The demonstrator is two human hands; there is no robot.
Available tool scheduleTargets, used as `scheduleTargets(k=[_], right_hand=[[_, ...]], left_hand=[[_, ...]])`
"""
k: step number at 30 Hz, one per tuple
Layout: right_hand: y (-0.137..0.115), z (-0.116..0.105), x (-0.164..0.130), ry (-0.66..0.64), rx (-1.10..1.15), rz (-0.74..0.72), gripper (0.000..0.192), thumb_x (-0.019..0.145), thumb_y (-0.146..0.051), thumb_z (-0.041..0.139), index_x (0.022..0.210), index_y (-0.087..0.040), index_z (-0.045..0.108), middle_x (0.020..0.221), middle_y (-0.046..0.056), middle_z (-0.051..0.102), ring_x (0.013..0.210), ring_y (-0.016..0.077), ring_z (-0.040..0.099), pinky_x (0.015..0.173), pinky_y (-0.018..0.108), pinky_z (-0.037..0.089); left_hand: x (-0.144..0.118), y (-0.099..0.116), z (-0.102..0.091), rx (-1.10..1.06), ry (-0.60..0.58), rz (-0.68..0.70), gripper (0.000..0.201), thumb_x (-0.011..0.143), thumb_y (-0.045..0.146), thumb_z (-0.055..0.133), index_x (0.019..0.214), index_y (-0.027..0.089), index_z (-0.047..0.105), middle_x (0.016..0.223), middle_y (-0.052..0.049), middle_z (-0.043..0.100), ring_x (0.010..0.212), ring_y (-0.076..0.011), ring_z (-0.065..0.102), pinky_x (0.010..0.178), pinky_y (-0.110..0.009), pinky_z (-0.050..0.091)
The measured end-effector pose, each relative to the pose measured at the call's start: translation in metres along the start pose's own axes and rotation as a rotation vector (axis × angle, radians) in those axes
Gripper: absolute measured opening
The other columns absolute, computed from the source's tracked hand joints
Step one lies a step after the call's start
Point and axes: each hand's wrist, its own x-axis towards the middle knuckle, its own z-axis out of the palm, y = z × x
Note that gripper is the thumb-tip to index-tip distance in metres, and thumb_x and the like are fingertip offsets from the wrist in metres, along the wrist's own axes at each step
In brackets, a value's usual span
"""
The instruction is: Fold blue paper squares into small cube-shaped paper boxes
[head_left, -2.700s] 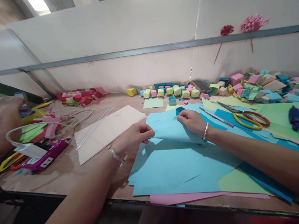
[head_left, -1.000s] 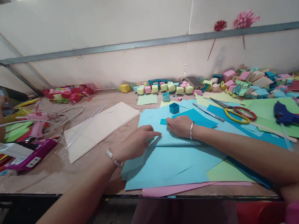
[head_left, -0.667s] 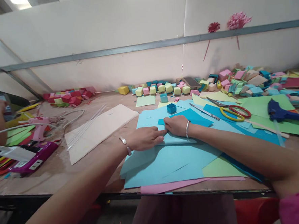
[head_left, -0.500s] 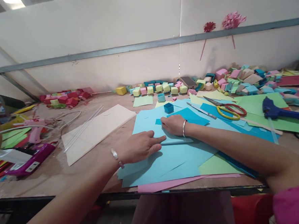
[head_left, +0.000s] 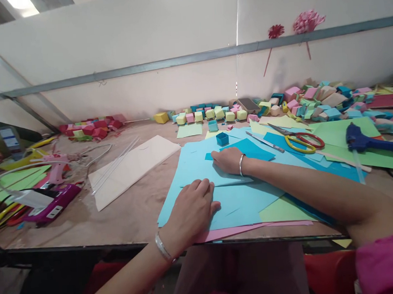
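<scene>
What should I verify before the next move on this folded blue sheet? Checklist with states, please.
1. Right hand pins the far edge of the folded light blue sheet: ok, fingers flat on it.
2. Left hand lies flat on the near blue paper, palm down: ok.
3. Fold edges line up: cannot tell, the hands cover the corners.
4. Crease pressed along its full length: cannot tell.
5. Small blue box is off the sheet being folded: ok, it stands just beyond the right hand.
6. Scissors and blue glue gun lie apart from both hands: ok, off to the right.
</scene>
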Motion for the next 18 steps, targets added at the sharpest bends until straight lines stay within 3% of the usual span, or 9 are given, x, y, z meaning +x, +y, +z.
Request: scheduleTargets(k=[9, 18], right_hand=[[0.0, -0.002, 0.0, -0.007, -0.036, -0.094, 0.032, 0.09, -0.015, 0.036, 0.119, -0.014, 0.05, 0.091, 0.019, 0.07, 0.092, 0.0306, 0.068, 0.068, 0.034, 0.047], [0.001, -0.005, -0.001, -0.001, -0.037, -0.102, 0.031, 0.089, -0.012, 0.036, 0.117, -0.014, 0.05, 0.091, 0.019, 0.069, 0.091, 0.0303, 0.068, 0.068, 0.035, 0.048]], left_hand=[[-0.026, -0.029, 0.008, 0.102, 0.017, -0.021, 0.033, 0.098, 0.031, 0.04, 0.094, 0.012, 0.066, 0.099, -0.014, 0.06, 0.091, -0.0278, 0.052, 0.082, -0.044, 0.046], [-0.035, -0.043, 0.014, 0.139, 0.032, -0.175, 0.04, 0.1, 0.035, 0.032, 0.111, 0.008, 0.059, 0.105, -0.017, 0.061, 0.097, -0.0291, 0.057, 0.086, -0.045, 0.049]])
